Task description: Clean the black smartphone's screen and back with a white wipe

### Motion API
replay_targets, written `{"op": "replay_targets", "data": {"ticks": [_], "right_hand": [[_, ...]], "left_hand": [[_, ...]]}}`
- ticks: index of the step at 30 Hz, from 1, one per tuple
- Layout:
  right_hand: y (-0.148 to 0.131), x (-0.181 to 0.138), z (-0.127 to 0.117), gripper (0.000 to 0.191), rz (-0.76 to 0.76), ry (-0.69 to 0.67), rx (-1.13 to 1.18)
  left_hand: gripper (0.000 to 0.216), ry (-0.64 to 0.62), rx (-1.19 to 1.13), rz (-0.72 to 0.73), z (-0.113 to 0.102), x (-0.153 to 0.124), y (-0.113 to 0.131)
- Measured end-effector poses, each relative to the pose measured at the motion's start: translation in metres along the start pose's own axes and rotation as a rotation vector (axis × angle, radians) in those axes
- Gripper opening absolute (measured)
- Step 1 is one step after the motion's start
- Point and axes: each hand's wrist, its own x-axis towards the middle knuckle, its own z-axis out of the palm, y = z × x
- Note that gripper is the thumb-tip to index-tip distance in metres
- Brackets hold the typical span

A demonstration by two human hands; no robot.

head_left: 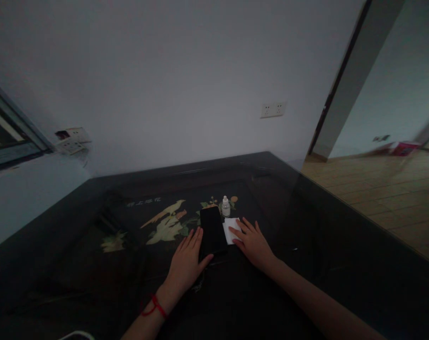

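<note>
A black smartphone [213, 232] lies flat on the dark table, its screen dark. My left hand [186, 259] rests at the phone's left edge, fingers stretched out and the thumb near its lower end. A red cord circles that wrist. To the right of the phone sits a small white paper or cloth [230, 232]. Over its right side my right hand [254, 241] lies with spread fingers, the fingertips touching it. Just beyond the white piece stands a small clear bottle [226, 208] with a white cap, upright.
The glossy dark table [288, 212] carries a bird-and-flower picture [167, 226]. Behind it rises a pale wall with a double socket [273, 110]. More sockets [72, 140] and a window frame are at left. Tiled floor [359, 189] and a pink box [405, 148] show at right.
</note>
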Motion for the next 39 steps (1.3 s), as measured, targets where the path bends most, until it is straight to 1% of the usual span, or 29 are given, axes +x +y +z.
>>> {"op": "replay_targets", "data": {"ticks": [4,8,13,16,18,20,23,26,30,34,37,39], "right_hand": [[-0.001,0.0,0.001,0.039,-0.005,0.005,0.003],[-0.001,0.0,0.003,0.038,-0.008,0.023,0.03],[-0.001,-0.001,-0.002,0.042,-0.001,0.086,0.102],[0.006,0.008,-0.012,0.047,0.037,0.151,0.167],[0.012,0.022,-0.016,0.047,0.082,0.184,0.213],[0.016,0.042,-0.015,0.045,0.125,0.194,0.252],[0.015,0.072,-0.009,0.038,0.156,0.192,0.284],[0.01,0.088,-0.002,0.032,0.185,0.195,0.291],[0.01,0.09,0.004,0.031,0.198,0.202,0.33],[0.014,0.089,0.004,0.031,0.188,0.221,0.444],[0.029,0.085,-0.008,0.031,0.201,0.293,0.581],[0.048,0.076,-0.022,0.03,0.247,0.385,0.682]], "left_hand": [[0.071,-0.005,0.022,-0.006,-0.005,-0.002,0.002],[0.068,0.013,0.024,-0.003,-0.004,-0.004,0.001],[0.069,0.047,-0.011,0.001,-0.003,-0.003,-0.002],[0.073,0.094,-0.053,-0.012,-0.005,-0.001,-0.005],[0.069,0.141,-0.091,-0.022,-0.006,0.001,-0.006],[0.059,0.185,-0.136,-0.027,-0.006,0.003,-0.009],[0.048,0.246,-0.205,-0.034,-0.005,0.006,-0.014],[0.043,0.303,-0.277,-0.043,-0.003,0.009,-0.021],[0.04,0.361,-0.396,-0.059,0.001,0.012,-0.025],[0.037,0.388,-0.56,-0.09,0.002,0.013,-0.023],[0.033,0.429,-0.719,-0.131,-0.002,0.015,-0.03],[0.033,0.495,-0.843,-0.192,-0.005,0.019,-0.042]]}}
